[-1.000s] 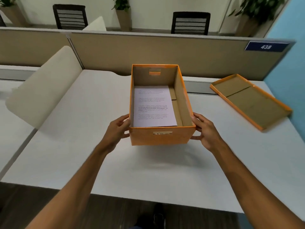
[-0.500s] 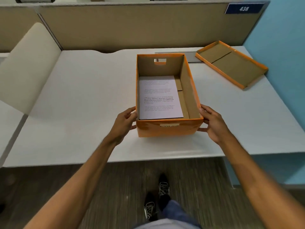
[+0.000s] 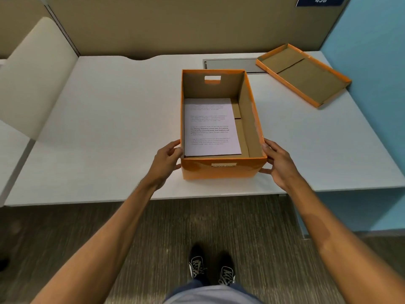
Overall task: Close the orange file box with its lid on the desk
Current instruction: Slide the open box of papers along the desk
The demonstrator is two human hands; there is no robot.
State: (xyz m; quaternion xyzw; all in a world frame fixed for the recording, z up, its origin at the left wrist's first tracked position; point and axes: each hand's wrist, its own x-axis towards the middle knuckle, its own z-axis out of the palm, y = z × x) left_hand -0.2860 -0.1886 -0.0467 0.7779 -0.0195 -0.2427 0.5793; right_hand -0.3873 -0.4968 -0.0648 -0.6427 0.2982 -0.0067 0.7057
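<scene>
The orange file box (image 3: 221, 171) stands open on the white desk (image 3: 109, 128), close to its front edge. A printed sheet of paper (image 3: 211, 127) lies flat on the box's floor. My left hand (image 3: 167, 160) presses against the box's left side at the near corner. My right hand (image 3: 278, 164) holds the right side at the near corner. The orange lid (image 3: 303, 73) lies upside down at the desk's far right, apart from the box.
A grey cable hatch (image 3: 232, 65) sits behind the box. A beige partition (image 3: 175, 25) runs along the desk's back, a curved beige divider (image 3: 37, 77) stands at the left, and a blue wall (image 3: 372, 62) at the right. My shoes (image 3: 211, 268) stand below the desk edge.
The camera tilted downward, bringing floor and shoes into view. The box has come closer to the desk's front edge with both hands still on its sides.
</scene>
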